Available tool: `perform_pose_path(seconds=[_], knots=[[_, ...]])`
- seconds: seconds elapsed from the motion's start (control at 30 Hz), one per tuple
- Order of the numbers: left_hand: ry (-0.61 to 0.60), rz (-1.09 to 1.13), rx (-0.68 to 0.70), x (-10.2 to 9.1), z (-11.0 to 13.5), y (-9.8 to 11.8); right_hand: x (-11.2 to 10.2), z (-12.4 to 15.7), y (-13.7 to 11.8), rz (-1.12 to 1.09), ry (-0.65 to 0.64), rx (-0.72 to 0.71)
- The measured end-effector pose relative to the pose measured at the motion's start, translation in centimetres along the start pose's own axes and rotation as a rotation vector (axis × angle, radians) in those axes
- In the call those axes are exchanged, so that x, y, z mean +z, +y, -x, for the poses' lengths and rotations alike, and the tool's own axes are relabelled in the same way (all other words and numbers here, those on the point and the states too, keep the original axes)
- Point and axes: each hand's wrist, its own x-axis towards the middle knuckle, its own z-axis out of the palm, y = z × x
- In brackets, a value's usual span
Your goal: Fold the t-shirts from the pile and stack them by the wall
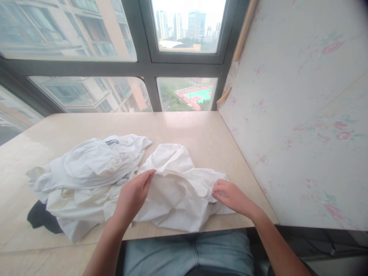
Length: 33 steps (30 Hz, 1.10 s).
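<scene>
Left hand [135, 191], right hand [230, 196] pinch white garment [178, 201], right of clothes pile [92, 163]. Straightening step, seemingly; next likely needs flattening.

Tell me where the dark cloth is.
In the head view, the dark cloth lies at the left, partly under the heap of white clothes.

Hands [134, 191] [231, 195] pinching white garment [178, 203], clothes pile [92, 165] alongside, window [146, 69] beyond
</scene>
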Motion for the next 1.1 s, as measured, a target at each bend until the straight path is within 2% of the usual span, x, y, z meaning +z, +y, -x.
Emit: perform_pose_path(seconds=[0.2,0.3,0.4,0.5,0.6,0.7,0.77,0.87,0.93,1.0,1.1], knots=[[0.119,0.15,0.016,-1.7,0.3,0.4,-1.7,0.4,-0.3,-0.153,0.277,-0.008],[0.146,0.274,-0.054,-2.7,0.4,0.5,-3.0,0.6,-0.6,-0.168,0.377,0.042],[0.165,0.356,-0.136,-3.7,0.5,0.6,-4.7,0.8,-0.9,-0.087,0.462,0.07],[0.176,0.327,-0.144,-4.3,0.2,0.5,-6.7,1.0,-1.5,-0.007,0.405,0.104],[0.182,0.278,-0.114,-4.7,-0.1,0.3,-8.4,1.1,-2.4,0.017,0.259,0.091],[0.203,0.218,-0.08,-4.8,-0.4,0.4,-9.3,1.1,-2.9,-0.012,0.115,0.063],[0.211,0.125,-0.084,-4.8,-0.6,0.7,-9.4,1.1,-3.0,0.007,0.086,0.079],[0.186,-0.054,-0.193,-5.2,-1.0,0.8,-9.5,1.2,-3.2,0.009,0.131,0.135],[0.175,-0.083,-0.258,-5.9,-1.6,0.5,-9.8,1.2,-3.4,-0.025,0.186,0.134],[0.119,0.026,-0.259,-7.0,-2.4,0.0,-10.2,1.0,-3.5,-0.043,0.228,0.1],[-0.118,0.259,-0.183,-9.4,-3.5,-0.8,-10.9,0.2,-3.3,0.028,0.317,0.065]])
